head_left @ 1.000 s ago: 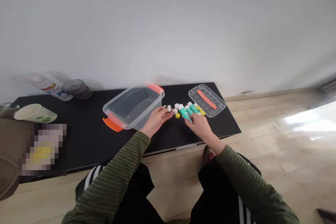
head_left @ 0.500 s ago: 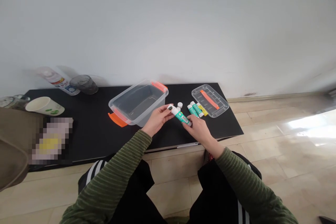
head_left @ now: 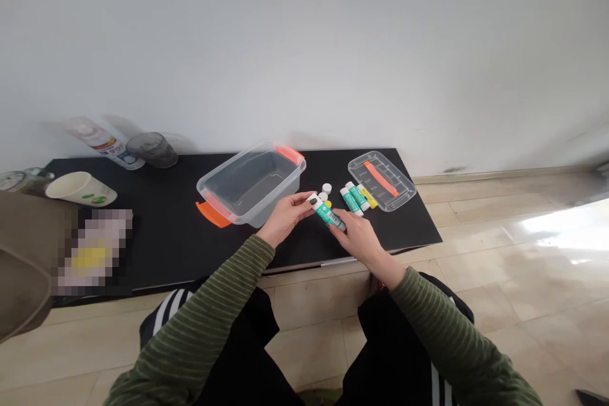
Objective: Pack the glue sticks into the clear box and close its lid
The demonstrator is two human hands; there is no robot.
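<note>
A glue stick (head_left: 329,213) with a green label is held slantwise over the black table, between both hands. My left hand (head_left: 286,219) pinches its white upper end, thumb and fingers closed around it. Wrapped around the lower end is my right hand (head_left: 358,236). Just behind the glue stick lie loose caps: a white cap (head_left: 327,188), another white one partly covered, and a yellow cap (head_left: 328,203). To the right, two green-and-white glue sticks (head_left: 351,201) lie side by side, beside a yellow glue stick (head_left: 368,197).
Left of my hands stands a clear plastic box (head_left: 285,187) with orange latches. Its clear lid (head_left: 403,193) with an orange handle lies at the right. Further left are a dark glass (head_left: 155,151), a spray can (head_left: 102,144) and a paper cup (head_left: 71,189). A person's sleeve (head_left: 28,266) shows at the left edge.
Both hands have dipped slightly with the glue stick, so the caps behind it show more. The grip of each hand looks nearly the same.
</note>
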